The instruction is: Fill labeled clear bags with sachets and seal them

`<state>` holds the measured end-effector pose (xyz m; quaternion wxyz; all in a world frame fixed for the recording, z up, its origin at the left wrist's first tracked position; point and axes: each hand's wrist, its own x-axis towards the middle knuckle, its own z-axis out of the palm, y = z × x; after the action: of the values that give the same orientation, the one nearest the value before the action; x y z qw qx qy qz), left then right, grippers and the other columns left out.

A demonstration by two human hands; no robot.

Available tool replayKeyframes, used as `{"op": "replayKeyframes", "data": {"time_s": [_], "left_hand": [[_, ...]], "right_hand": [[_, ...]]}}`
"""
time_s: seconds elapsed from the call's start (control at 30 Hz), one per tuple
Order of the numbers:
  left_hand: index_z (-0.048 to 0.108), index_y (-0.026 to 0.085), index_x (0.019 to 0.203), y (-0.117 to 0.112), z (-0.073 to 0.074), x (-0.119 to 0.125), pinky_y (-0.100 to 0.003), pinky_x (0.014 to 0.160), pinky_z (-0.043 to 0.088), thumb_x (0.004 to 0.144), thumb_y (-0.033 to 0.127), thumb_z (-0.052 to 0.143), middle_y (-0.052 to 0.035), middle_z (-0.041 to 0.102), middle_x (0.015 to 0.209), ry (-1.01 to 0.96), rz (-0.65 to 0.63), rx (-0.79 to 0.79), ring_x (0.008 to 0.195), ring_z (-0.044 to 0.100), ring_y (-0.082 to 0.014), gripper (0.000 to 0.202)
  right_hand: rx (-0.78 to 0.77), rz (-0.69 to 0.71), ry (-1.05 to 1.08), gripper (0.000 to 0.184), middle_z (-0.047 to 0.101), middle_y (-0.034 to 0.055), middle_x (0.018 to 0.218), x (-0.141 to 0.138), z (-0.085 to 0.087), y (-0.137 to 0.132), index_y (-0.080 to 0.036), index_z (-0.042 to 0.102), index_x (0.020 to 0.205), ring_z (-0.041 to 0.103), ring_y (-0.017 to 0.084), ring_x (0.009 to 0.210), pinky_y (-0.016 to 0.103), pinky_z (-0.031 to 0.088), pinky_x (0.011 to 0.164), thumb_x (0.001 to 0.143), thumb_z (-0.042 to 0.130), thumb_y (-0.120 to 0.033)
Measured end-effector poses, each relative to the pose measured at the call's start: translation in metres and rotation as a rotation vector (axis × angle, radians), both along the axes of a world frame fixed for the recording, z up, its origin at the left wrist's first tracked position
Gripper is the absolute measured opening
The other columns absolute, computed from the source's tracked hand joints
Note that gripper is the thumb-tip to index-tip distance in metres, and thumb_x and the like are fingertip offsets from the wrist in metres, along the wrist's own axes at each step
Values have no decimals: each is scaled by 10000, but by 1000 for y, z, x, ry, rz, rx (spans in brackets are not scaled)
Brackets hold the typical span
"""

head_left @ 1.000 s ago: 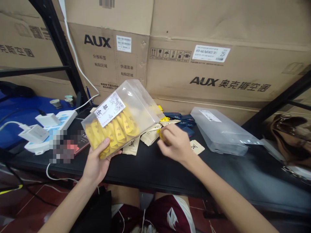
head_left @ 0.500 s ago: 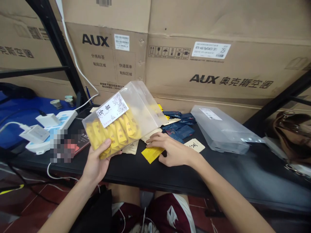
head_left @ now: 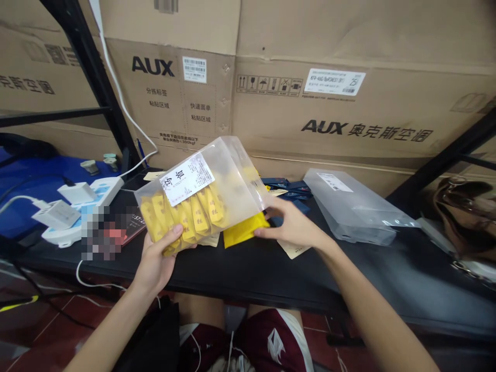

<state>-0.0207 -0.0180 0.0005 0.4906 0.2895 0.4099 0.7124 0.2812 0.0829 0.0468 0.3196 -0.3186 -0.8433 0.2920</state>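
Observation:
A frosted plastic bag (head_left: 236, 165) with a white label holds several yellow sachets (head_left: 194, 217) standing in a row. My left hand (head_left: 160, 256) is closed on its lower left end, thumb on the front, and keeps it tilted above the table. Just right of the bag, my right hand (head_left: 292, 225) pinches a loose yellow sachet (head_left: 245, 231) by its right end, below the bag's right edge. Dark blue sachets (head_left: 292, 187) lie behind the right hand, partly hidden by it. A cream card (head_left: 293, 250) lies on the table under that hand.
A second frosted bag (head_left: 341, 206) lies on the black table (head_left: 372, 274) to the right, near a brown handbag (head_left: 461, 217). At left are a power strip (head_left: 103, 194) with chargers and a phone (head_left: 134, 227). Large cardboard boxes (head_left: 271, 119) stand behind.
My right hand has lifted the yellow sachet off the table and shifted slightly right and up. The held bag has moved a little to the right, and the cream card has shifted towards me.

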Motion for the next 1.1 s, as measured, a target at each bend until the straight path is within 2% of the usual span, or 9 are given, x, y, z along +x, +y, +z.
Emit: {"op": "replayKeyframes", "data": {"time_s": [0.13, 0.23, 0.4, 0.53, 0.63, 0.7, 0.8, 0.9, 1.1], "left_hand": [[742, 233, 1349, -1, 0, 0, -311, 597, 668, 675, 350, 1001, -83, 810, 1216, 3, -15, 1, 949, 790, -293, 731], [735, 239, 1364, -1, -2, -1, -315, 654, 680, 674, 338, 1007, -81, 815, 1204, 16, -42, 9, 982, 797, -297, 748], [735, 235, 1363, 1, -8, -1, -357, 890, 690, 688, 307, 1013, -92, 817, 1228, 63, -99, 12, 1125, 791, -321, 733], [712, 238, 1400, 0, -8, 0, -384, 892, 694, 650, 311, 1030, -105, 823, 1219, 98, -146, -6, 1116, 799, -350, 818], [699, 233, 1419, -1, -6, 0, -399, 885, 696, 653, 315, 1026, -119, 819, 1234, 116, -154, -4, 1125, 796, -367, 837], [695, 230, 1424, -2, -6, 0, -408, 893, 696, 662, 318, 1020, -122, 817, 1238, 125, -150, 2, 1129, 794, -370, 833], [698, 226, 1420, -3, -6, 0, -421, 907, 696, 650, 310, 1025, -122, 820, 1223, 139, -149, 0, 1115, 798, -370, 840], [707, 218, 1407, -4, -7, 1, -432, 900, 701, 617, 303, 1039, -122, 828, 1184, 155, -151, -10, 1082, 806, -372, 861], [691, 191, 1417, -2, -4, 3, -417, 908, 697, 574, 301, 1056, -133, 823, 1210, 178, -145, -44, 1133, 793, -383, 925]], "right_hand": [[10, -198, 674, 641, 728, 39, 1342, 12, 18, 6, -337, 729, 1310, 728, 269, 1167, 409, 662, 866, 707, 936, -268], [32, -261, 837, 562, 736, 32, 1330, 21, 25, 7, -351, 722, 1239, 711, 303, 1228, 465, 662, 908, 705, 887, -293], [10, -209, 719, 459, 729, 36, 1337, 19, 25, -1, -355, 648, 1191, 743, 284, 1124, 453, 671, 840, 775, 819, -446], [-57, -148, 704, 498, 763, 22, 1193, 4, 23, -10, -328, 613, 1100, 735, 204, 796, 330, 611, 557, 716, 890, -481], [-15, -110, 679, 454, 791, 41, 1173, -9, 21, -16, -279, 601, 932, 734, 196, 757, 281, 551, 451, 697, 936, -476], [113, -116, 649, 389, 806, 55, 1181, -16, 20, -20, -265, 625, 883, 772, 225, 853, 304, 598, 502, 735, 941, -436], [347, -98, 583, 253, 829, 50, 1178, -19, 19, -27, -276, 730, 960, 798, 263, 1053, 414, 683, 790, 807, 924, -329], [435, 7, 474, 287, 836, 47, 1232, -17, 19, -31, -292, 776, 1060, 794, 288, 1170, 496, 643, 1014, 819, 932, -299], [645, -138, 254, 223, 851, 61, 1160, -19, 13, -26, -255, 785, 1076, 819, 266, 1054, 433, 663, 944, 891, 889, -326]]}}
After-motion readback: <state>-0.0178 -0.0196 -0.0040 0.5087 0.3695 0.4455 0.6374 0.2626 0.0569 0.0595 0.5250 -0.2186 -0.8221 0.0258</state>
